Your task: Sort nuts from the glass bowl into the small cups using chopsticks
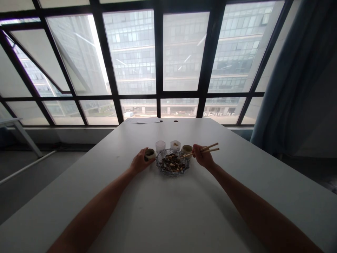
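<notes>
My left hand (pixel 140 162) is wrapped round a small round cup (pixel 150 153) at the left of a clear scalloped glass bowl (pixel 172 173). Mixed brown and pale pieces, like nuts or seeds (pixel 172 162), fill the bowl. In my right hand (pixel 202 156) is a pair of wooden chopsticks (pixel 210 148), gripped between the fingers. Their tips reach into the bowl and touch or hover over the pieces; I cannot tell whether they pinch one. A second small cup (pixel 187 149) stands just beyond the bowl, close to my right hand.
Behind the bowl stand two small translucent containers: the left container (pixel 160 146), and the right container (pixel 175 145) with a few pale pieces inside. Papers (pixel 144 120) lie at the far end of the white table (pixel 168 211). Beyond are tall windows, with a blue curtain (pixel 281 88) at right.
</notes>
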Demonstrator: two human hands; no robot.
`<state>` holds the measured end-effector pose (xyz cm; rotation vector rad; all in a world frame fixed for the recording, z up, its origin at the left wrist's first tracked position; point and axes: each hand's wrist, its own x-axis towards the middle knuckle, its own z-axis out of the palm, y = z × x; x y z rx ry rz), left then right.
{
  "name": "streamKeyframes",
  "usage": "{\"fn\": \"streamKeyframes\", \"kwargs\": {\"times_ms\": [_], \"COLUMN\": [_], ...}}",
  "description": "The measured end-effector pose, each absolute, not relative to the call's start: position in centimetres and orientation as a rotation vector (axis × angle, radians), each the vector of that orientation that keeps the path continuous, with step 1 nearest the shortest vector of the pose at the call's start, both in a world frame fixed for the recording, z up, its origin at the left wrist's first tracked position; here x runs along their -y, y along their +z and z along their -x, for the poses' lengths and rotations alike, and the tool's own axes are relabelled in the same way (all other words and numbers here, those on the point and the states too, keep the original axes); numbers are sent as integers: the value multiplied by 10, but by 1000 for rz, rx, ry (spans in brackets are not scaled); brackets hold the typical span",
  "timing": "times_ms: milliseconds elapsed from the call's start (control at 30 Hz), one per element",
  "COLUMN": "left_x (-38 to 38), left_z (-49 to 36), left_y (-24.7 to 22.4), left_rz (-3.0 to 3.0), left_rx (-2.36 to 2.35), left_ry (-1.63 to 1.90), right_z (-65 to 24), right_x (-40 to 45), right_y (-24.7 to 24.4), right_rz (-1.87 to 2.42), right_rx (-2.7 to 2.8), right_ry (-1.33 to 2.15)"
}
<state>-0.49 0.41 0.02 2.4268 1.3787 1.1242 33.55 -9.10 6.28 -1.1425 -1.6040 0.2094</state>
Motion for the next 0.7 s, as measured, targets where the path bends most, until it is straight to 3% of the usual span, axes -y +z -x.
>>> {"fn": "streamKeyframes", "kwargs": {"times_ms": [400,700], "left_x": [-2,1], "left_z": [6,8], "left_y": [2,6], "left_rz": [-2419,-2430], "left_rx": [-1401,-1445], "left_ry": [1112,1095], "right_z": [-324,-332], "right_x": [94,80], "right_y": [75,64], "right_rz": [1167,1171], "right_rx": [1760,1391], "right_ry": [252,365]}}
